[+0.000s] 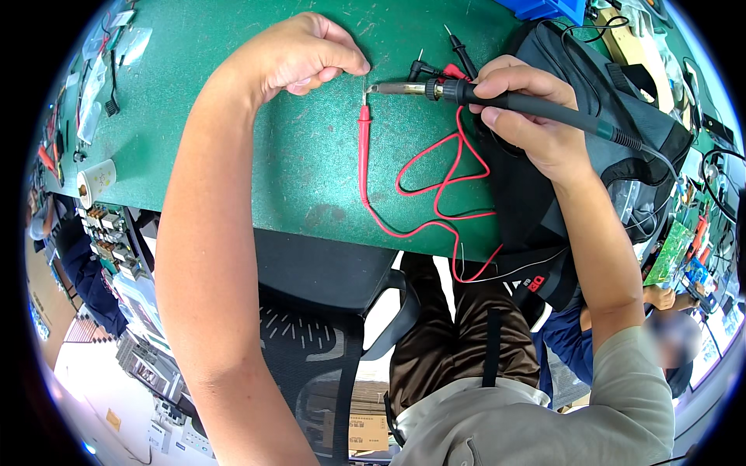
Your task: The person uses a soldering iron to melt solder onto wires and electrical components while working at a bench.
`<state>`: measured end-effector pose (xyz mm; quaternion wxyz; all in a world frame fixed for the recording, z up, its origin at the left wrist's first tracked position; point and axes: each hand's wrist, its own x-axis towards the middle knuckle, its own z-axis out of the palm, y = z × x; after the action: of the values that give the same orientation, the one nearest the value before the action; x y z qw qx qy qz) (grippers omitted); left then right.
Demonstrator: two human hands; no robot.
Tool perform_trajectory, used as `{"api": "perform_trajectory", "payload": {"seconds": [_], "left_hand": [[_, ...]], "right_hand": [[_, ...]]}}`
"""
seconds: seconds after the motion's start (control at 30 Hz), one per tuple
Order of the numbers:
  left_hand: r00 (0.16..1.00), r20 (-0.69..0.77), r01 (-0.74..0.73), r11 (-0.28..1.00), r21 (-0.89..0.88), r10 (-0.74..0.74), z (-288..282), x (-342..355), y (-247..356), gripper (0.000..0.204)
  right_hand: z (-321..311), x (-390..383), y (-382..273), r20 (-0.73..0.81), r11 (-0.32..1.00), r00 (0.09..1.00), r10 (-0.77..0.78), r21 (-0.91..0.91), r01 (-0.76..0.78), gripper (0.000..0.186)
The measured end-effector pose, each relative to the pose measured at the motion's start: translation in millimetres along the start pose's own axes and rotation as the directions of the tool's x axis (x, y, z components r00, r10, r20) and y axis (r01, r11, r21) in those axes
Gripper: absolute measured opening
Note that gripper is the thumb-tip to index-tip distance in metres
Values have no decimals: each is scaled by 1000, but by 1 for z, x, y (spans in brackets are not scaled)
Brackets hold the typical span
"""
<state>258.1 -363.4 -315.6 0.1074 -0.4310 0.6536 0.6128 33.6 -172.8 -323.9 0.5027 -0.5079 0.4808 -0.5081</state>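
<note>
My right hand (536,116) is closed around a black soldering iron (575,116), whose metal tip points left at the bare metal end of a red test probe (364,136). My left hand (311,58) is pinched just above that end on what looks like a thin wire, too small to make out clearly. The probe lies on the green mat (311,155), its red lead (420,186) looping rightward. Behind the iron lie a black probe (462,50) and black and red plugs (454,71).
A black bag (528,225) fills the mat's right side; a blue bin (548,8) is behind it. A paper cup (97,180) and electronic parts stand left. A black chair (311,264) is below the edge. Co-workers sit right (575,349) and far left (43,221), amid boards and tools.
</note>
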Motion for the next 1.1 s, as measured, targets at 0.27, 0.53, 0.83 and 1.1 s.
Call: {"api": "perform_trajectory", "payload": {"seconds": [0.27, 0.53, 0.83, 1.1], "left_hand": [[1000, 10, 3, 1000, -5, -3, -1, -1, 0, 14], [1000, 23, 10, 1000, -15, -9, 0, -1, 2, 15], [999, 49, 8, 999, -49, -6, -1, 0, 2, 14], [999, 51, 11, 999, -40, -9, -2, -1, 2, 15]], "right_hand": [[-1, 0, -2, 26, 999, 1000, -6, -45, 7, 21], [-2, 1, -1, 42, 998, 999, -16, -62, 19, 23], [0, 0, 0, -2, 1000, 1000, -18, -17, 18, 17], [0, 1, 0, 8, 999, 999, -34, -22, 34, 17]]}}
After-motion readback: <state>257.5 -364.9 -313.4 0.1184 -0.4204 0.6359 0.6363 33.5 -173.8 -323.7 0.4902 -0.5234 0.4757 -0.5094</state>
